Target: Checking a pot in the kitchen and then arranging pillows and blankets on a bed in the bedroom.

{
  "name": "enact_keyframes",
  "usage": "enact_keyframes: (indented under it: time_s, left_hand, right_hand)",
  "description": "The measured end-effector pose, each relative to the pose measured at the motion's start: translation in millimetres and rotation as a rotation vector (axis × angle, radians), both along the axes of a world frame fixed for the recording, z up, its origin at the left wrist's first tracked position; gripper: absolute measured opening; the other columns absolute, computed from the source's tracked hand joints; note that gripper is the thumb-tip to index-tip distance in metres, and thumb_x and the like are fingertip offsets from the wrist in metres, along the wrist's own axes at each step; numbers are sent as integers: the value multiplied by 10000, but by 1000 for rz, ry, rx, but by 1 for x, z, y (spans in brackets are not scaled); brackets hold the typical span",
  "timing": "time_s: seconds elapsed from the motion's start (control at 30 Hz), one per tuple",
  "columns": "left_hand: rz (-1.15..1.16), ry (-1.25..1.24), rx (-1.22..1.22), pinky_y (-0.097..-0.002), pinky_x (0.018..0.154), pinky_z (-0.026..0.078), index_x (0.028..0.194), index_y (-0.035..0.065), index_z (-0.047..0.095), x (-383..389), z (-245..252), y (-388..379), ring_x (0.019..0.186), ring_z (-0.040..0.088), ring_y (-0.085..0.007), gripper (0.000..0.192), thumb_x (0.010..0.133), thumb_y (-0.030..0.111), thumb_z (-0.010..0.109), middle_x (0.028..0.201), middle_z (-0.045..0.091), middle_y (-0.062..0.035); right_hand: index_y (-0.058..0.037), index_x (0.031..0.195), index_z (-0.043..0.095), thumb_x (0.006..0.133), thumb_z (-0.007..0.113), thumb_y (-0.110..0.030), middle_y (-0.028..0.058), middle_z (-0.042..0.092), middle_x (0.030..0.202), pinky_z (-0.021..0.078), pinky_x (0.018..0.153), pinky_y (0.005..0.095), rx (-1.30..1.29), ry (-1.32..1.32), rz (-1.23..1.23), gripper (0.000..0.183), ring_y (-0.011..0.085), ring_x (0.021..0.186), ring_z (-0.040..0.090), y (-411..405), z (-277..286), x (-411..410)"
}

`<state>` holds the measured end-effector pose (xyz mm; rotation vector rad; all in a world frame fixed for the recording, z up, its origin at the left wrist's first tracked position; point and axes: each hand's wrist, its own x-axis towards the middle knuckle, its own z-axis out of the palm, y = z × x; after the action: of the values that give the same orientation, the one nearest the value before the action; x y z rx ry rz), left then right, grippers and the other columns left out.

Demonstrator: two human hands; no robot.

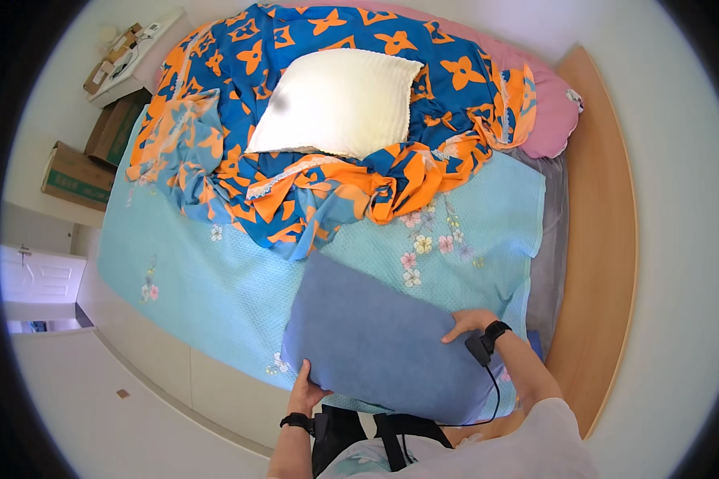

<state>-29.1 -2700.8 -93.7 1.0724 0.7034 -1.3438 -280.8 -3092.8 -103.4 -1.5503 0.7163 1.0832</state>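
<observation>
A blue-grey pillow (383,341) lies tilted over the near edge of the bed, between my hands. My left hand (307,389) grips its lower left corner, thumb on top and the fingers underneath. At the right edge of the pillow, my right hand (472,323) holds on with the thumb over the top face; its other fingers are partly hidden. Beyond it, a cream ribbed pillow (341,102) rests on a crumpled blue and orange patterned quilt (317,185). Under these spreads a light turquoise bed mat (233,287) with embroidered flowers.
A wooden headboard (602,239) borders the bed at right, near a pink pillow (554,114). Cardboard boxes (75,179) stand at the far left, below a white cabinet (150,54) holding small items. A black cable (497,395) hangs from the device on my right wrist.
</observation>
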Motion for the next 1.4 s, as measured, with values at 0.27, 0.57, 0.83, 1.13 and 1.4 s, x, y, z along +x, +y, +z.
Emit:
enact_keyframes:
  time_s: [0.27, 0.57, 0.83, 1.13, 1.4]
  left_hand:
    - [157, -121, 18, -473, 985, 372, 1294, 61, 417, 2, -29, 8, 1154, 472, -303, 560, 815, 263, 626, 1256, 506, -125]
    - [211, -378, -46, -424, 958, 411, 1250, 7, 445, 43, 25, 35, 1123, 495, -289, 497, 826, 216, 598, 1219, 530, -135]
    - [-241, -1220, 557, -497, 1033, 300, 1409, -31, 64, 101, 36, 34, 1287, 297, -372, 1078, 659, 229, 794, 1429, 233, -222]
    - [-1312, -944, 700, -765, 921, 73, 1443, 77, -77, 45, 46, -165, 1309, -170, -519, 1370, 514, 605, 781, 1461, -176, -258]
    - [-1362, -707, 793, -766, 908, -25, 1428, 54, -124, 74, 13, -169, 1274, -280, -505, 1392, 521, 731, 686, 1426, -266, -268]
  right_hand:
    - [93, 1092, 556, 569, 783, -441, 233, 611, 1053, 425, 838, 358, -266, -158, -64, 781, 314, 997, 578, 20, 4, 7]
    - [63, 1114, 528, 656, 757, -354, 251, 595, 1034, 450, 785, 401, -231, -495, -92, 660, 342, 932, 585, 27, 58, 57]
    - [-6, 1428, 92, 738, 697, -267, 273, 478, 1261, 436, 895, 428, -509, -531, -101, 954, 407, 1093, 522, 10, 71, 173]
    - [88, 1379, 174, 716, 701, -149, 94, 635, 833, 491, 664, 272, -925, -1005, -504, 879, 171, 711, 604, -200, 36, 246]
    - [60, 1406, 107, 709, 745, -310, 245, 229, 1433, 288, 1051, 346, -626, -709, -1086, 1015, 315, 1314, 287, -233, 38, 325]
